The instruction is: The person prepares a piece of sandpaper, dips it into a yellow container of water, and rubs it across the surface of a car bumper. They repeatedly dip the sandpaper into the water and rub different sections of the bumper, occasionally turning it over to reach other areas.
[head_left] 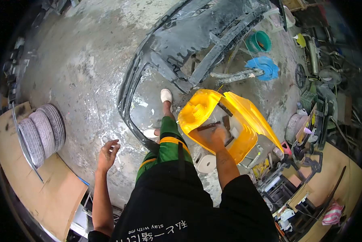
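My left hand [108, 155] hangs in the air over the concrete floor, fingers loosely bent and apart, holding nothing. My right hand [218, 137] reaches down into a yellow plastic container [245, 148], cut open along its side. It is blurred there and its fingers cannot be made out. Around it, inside the container, lie dark brown block-like pieces [226, 122]. A yellow cut-off flap [255, 115] stands along the container's right side. In front of my legs is a large dark grey vehicle body part [181, 46] with a long curved frame, wet-looking in patches.
A green bucket [258, 42] and a blue plastic bag [265, 67] on a post stand beyond the container. Several tires [41, 133] rest on a brown board [47, 189] at left. A white stool [206, 163] is by my right leg. Tools and clutter [278, 185] crowd the right.
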Demonstrator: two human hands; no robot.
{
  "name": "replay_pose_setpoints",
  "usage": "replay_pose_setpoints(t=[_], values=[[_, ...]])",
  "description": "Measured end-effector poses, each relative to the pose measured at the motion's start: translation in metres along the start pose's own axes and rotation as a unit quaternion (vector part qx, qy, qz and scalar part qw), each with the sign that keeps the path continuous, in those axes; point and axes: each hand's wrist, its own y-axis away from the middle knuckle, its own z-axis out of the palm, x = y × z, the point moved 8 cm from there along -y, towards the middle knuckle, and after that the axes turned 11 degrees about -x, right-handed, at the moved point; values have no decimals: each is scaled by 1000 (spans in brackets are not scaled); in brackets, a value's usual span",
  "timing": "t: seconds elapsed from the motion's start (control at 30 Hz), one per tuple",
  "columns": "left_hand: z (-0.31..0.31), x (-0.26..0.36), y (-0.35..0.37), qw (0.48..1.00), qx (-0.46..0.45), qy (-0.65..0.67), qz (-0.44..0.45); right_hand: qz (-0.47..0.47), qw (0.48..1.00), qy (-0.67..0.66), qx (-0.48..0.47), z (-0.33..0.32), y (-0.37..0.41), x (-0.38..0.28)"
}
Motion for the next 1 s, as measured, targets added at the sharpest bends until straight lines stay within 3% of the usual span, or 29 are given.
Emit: replay_pose_setpoints(t=[0.03, 0.07, 0.1, 0.13, 0.17, 0.23, 0.27, 0.33, 0.47, 0.5, 0.6, 0.67, 0.7, 0.73, 0.8, 0.87, 0.9, 1.0], values=[[2, 5, 3, 1000, -7, -8, -2, -2, 1000, 2, 0, -3, -1, 4], [1, 4, 4, 1000, -6, -7, -1, -14, 978, -182, -106, -16, 2, -1], [0, 6, 3, 1000, -1, -16, 12, -28, 912, -356, -203, -23, 1, -11], [2, 8, 1, 999, 4, -23, 26, -61, 932, -281, -222, -31, -3, -13], [3, 10, -1, 999, 6, -16, 31, -61, 935, -275, -215, -59, 7, -13], [-4, 20, -11, 996, 34, -29, 71, -201, 926, -294, -129, -176, 59, -49], [-7, 38, -14, 995, 50, -13, 84, -207, 928, -286, -122, -213, 80, -59], [-7, 73, -23, 992, 59, 22, 112, -253, 878, -404, -41, -288, 122, -76], [8, 163, -27, 955, 65, 115, 265, -327, 881, -343, -16, -374, 174, -151], [14, 186, -22, 939, 53, 140, 309, -369, 848, -381, -21, -375, 177, -176], [31, 223, -6, 925, 31, 194, 325, -458, 794, -393, -76, -362, 187, -265], [23, 215, 3, 923, 74, 207, 315, -436, 781, -421, -151, -343, 195, -312], [14, 205, 10, 928, 106, 190, 302, -399, 784, -435, -192, -336, 200, -329], [11, 184, 12, 903, 117, 289, 296, -413, 779, -427, -203, -323, 203, -345], [1, 157, 28, 911, 155, 243, 296, -399, 759, -441, -264, -290, 208, -369], [3, 121, 43, 913, 230, 171, 290, -425, 797, -338, -264, -270, 235, -390], [3, 96, 47, 910, 241, 228, 248, -419, 803, -310, -288, -261, 253, -401], [4, 40, 84, 894, 266, 305, 194, -502, 746, -290, -327, -234, 301, -433]])
